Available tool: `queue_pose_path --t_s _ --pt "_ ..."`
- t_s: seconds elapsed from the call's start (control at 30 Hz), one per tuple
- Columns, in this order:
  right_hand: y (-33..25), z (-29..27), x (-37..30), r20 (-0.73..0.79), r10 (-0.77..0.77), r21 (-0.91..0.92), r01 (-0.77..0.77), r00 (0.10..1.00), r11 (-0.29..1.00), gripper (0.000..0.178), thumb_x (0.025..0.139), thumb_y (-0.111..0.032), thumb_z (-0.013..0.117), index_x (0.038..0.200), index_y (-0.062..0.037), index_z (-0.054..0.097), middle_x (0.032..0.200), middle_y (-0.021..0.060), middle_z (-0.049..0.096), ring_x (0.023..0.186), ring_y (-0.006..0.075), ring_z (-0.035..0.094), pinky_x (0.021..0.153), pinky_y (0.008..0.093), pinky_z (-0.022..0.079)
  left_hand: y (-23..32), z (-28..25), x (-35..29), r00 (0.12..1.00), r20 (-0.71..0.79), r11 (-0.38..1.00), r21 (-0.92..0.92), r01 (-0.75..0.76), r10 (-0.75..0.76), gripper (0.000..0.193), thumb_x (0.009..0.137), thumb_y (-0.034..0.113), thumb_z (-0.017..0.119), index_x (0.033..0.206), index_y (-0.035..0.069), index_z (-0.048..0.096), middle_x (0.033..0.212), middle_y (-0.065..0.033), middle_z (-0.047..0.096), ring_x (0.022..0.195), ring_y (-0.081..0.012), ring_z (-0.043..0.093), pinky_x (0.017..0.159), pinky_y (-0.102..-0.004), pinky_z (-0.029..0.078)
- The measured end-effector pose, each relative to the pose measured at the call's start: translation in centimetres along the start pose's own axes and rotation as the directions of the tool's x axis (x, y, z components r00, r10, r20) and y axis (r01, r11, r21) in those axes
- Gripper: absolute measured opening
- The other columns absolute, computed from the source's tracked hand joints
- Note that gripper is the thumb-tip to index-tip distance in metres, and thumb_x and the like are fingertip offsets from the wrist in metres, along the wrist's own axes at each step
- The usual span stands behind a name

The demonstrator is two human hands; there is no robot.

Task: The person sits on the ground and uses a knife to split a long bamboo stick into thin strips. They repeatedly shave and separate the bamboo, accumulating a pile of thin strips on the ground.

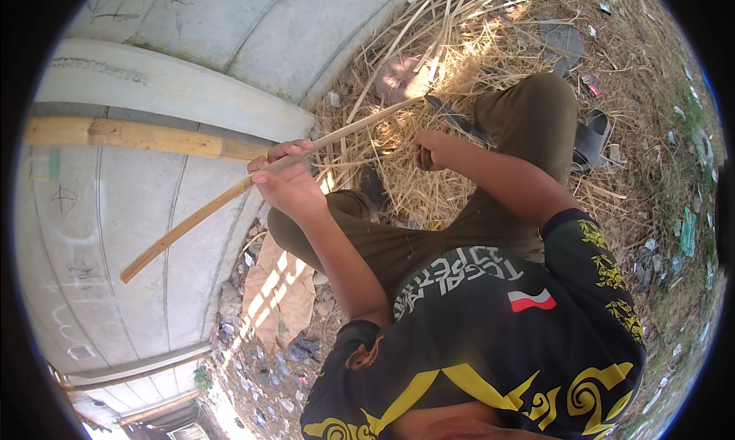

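Note:
A long, narrow wooden strip (191,227), pale and bamboo-like, slants across the view from lower left to upper right. My left hand (289,181) grips it around its middle, fingers wrapped over it. The strip's far end comes close to a dark, blade-like piece (459,121) by my right knee. My right hand (433,150) is closed in a fist near that piece, with something dark showing at its lower side. Whether the two dark parts belong to one knife, I cannot tell. Beyond them sits a rounded, pinkish-brown block (398,79), partly sunlit.
Loose shavings (429,195) cover the ground between my bent legs. Several long thin strips (417,19) lie at the top. A pale panel wall (138,249) with a bamboo pole (145,135) stands at left. A dark sandal (592,140) lies right of my knee; brown cardboard (279,298) lies at lower left.

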State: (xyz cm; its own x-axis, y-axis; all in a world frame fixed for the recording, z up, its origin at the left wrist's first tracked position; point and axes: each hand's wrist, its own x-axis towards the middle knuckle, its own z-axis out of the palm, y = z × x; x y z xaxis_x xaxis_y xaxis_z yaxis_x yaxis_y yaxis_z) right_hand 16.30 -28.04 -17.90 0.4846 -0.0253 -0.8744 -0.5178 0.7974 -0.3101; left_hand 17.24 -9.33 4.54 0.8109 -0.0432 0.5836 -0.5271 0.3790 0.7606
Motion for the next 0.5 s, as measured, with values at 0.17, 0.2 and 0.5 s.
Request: queue_pose_path --t_s 0.17,0.2,0.5 --pt "0.9 0.6 -1.0 -0.067 -0.043 -0.036 0.041 0.997 0.999 0.015 0.092 -0.012 0.049 0.082 -0.0011 0.049 0.057 0.0078 0.045 0.045 0.0189 0.047 0.043 0.0364 0.045 -0.8 -1.3 -0.5 0.996 -0.017 0.986 -0.142 -0.091 0.089 0.038 0.098 0.047 0.053 0.081 0.015 0.042 0.055 -0.0011 0.038 0.051 -0.0129 0.039 0.056 -0.0263 0.037" --pt "1.0 1.1 -2.3 -0.154 -0.074 0.028 0.080 0.985 0.996 0.019 0.094 -0.014 0.047 0.082 0.0003 0.051 0.057 0.0090 0.046 0.044 0.0206 0.047 0.041 0.0371 0.043 -0.7 -1.5 -0.5 0.991 -0.002 0.988 -0.065 -0.137 0.137 0.037 0.098 0.042 0.052 0.076 0.015 0.039 0.053 -0.0002 0.037 0.048 -0.0117 0.037 0.052 -0.0245 0.034" --pt "-0.9 0.8 -2.2 -0.166 -0.164 -0.057 0.157 0.972 0.986 0.023 0.090 -0.015 0.053 0.075 0.0001 0.047 0.052 0.0108 0.043 0.044 0.0234 0.046 0.042 0.0392 0.043 -1.4 1.0 3.6 0.997 -0.039 0.998 -0.019 -0.060 0.059 0.045 0.095 0.029 0.046 0.060 0.017 0.021 0.053 0.0024 0.021 0.048 -0.0106 0.024 0.047 -0.0261 0.021"
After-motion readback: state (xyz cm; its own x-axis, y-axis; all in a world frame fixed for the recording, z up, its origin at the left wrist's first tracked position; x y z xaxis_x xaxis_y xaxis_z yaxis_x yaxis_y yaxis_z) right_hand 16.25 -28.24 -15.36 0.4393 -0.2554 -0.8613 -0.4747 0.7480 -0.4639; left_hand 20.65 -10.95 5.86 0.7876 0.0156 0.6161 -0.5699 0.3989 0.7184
